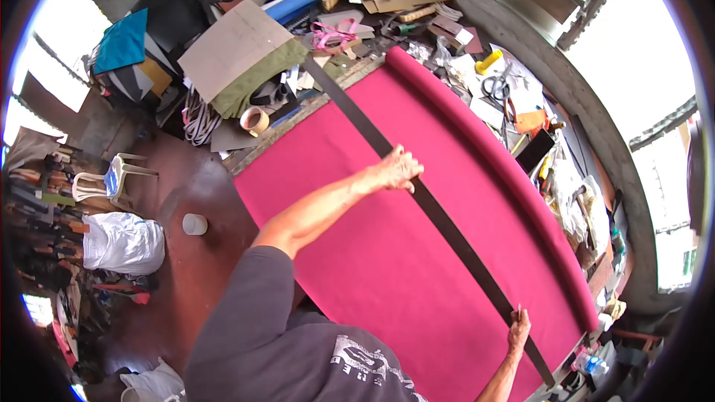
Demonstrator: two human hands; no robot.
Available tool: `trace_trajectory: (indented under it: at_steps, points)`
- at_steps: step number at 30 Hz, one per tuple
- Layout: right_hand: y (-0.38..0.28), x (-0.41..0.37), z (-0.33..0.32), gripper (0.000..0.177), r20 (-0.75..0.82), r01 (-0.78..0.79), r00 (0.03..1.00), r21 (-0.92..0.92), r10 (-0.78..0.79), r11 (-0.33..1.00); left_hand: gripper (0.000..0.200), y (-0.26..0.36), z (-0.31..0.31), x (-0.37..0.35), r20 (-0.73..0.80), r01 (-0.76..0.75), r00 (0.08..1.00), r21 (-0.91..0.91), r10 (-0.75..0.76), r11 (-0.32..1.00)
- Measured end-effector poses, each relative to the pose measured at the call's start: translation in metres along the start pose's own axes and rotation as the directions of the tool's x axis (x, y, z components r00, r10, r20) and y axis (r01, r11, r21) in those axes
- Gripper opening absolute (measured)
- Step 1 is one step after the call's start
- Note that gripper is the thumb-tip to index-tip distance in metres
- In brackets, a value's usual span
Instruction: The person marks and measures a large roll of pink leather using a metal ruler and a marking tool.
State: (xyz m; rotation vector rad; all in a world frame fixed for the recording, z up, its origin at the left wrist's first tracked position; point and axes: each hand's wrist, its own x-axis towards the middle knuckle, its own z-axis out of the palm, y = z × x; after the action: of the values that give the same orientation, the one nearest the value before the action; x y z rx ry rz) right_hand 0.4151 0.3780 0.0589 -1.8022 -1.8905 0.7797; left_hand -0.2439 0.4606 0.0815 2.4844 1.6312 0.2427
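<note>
A long, dark, flat straightedge (454, 234) lies slantwise across a sheet of crimson material (335, 253) spread on the table. My left hand (398, 170) is on its upper half, fingers curled over the edge and gripping it. Near the lower end, my right hand (519, 327) rests at the straightedge with its fingers pressed together. Something small and thin may stick up from these fingers, but it is too small to name. The rest of the crimson material forms a thick roll (491, 179) along the far right side.
Scissors (497, 85), a yellow tube-shaped object (488, 62), a black phone-like slab (535, 151) and scraps crowd the window side. A tape roll (255, 120) and stacked boards (234, 56) sit at the table's far left. A white chair (112, 179) and white sack (123, 244) stand on the floor.
</note>
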Motion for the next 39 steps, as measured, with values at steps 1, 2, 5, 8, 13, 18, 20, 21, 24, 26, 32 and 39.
trace_trajectory:
  at_steps: [1,2,5,8,13,18,20,21,24,26,32,39]
  points:
    - [-0.002,0.011,-0.015,0.021,0.085,0.001,0.996,0.021,-0.003,1.0,0.047,0.0,-0.036,0.005,-0.017,-0.004,1.0,-0.016,0.004,1.0]
    - [-0.071,0.011,-0.021,0.023,0.013,0.111,0.994,0.06,-0.112,0.992,0.046,-0.001,-0.075,0.007,-0.094,-0.045,0.994,0.042,0.049,0.998]
    - [-0.172,0.037,-0.045,0.02,0.007,0.089,0.996,-0.254,-0.09,0.963,0.061,-0.027,-0.151,-0.002,-0.214,-0.057,0.974,0.062,0.069,0.996]
    - [-0.251,0.085,-0.052,0.027,-0.039,0.145,0.984,-0.367,-0.171,0.919,0.068,-0.083,-0.171,-0.018,-0.307,-0.012,0.949,0.201,0.075,0.979]
    - [-0.336,0.2,-0.015,0.031,0.052,0.317,0.946,-0.363,-0.321,0.876,0.047,-0.167,-0.189,-0.049,-0.349,0.251,0.924,0.255,-0.153,0.934]
    - [-0.36,0.309,0.064,0.03,0.132,0.528,0.848,-0.303,-0.513,0.793,0.054,-0.242,-0.167,-0.063,-0.331,0.447,0.875,0.268,-0.354,0.854]
    - [-0.354,0.339,0.094,0.032,0.17,0.53,0.848,-0.302,-0.503,0.792,0.054,-0.254,-0.155,-0.061,-0.319,0.463,0.866,0.226,-0.384,0.857]
    - [-0.352,0.349,0.105,0.032,0.191,0.526,0.85,-0.304,-0.49,0.794,0.052,-0.259,-0.146,-0.06,-0.328,0.468,0.861,0.211,-0.389,0.858]
    - [-0.34,0.371,0.131,0.033,0.237,0.503,0.862,-0.303,-0.447,0.809,0.055,-0.275,-0.122,-0.051,-0.301,0.479,0.863,0.227,-0.407,0.848]
    - [-0.33,0.38,0.144,0.033,0.265,0.484,0.87,-0.297,-0.416,0.823,0.056,-0.272,-0.116,-0.048,-0.259,0.479,0.869,0.223,-0.422,0.849]
    - [-0.291,0.371,0.173,0.025,0.037,0.613,0.781,-0.242,-0.624,0.753,0.062,-0.303,-0.083,-0.052,-0.17,0.487,0.873,0.256,-0.457,0.835]
    - [-0.229,0.098,0.088,0.011,-0.187,0.072,0.978,-0.127,-0.096,0.989,0.076,-0.258,-0.057,-0.067,-0.342,0.532,0.834,0.282,-0.434,0.799]
